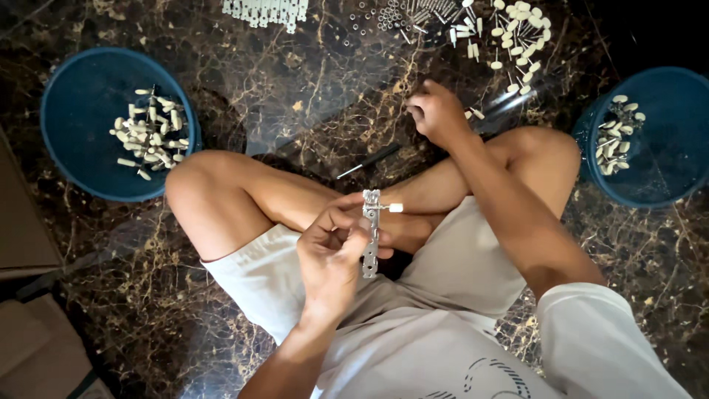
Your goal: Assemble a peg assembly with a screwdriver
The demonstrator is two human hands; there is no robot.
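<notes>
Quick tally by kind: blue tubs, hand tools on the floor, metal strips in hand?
Blue tubs: 2, one on the left and one on the right, each with white pegs inside
Screwdrivers: 1, lying on the floor
Metal strips in hand: 1, in the grip of the left hand
Total: 4
The right hand reaches toward loose pegs; what it holds cannot be told.
</notes>
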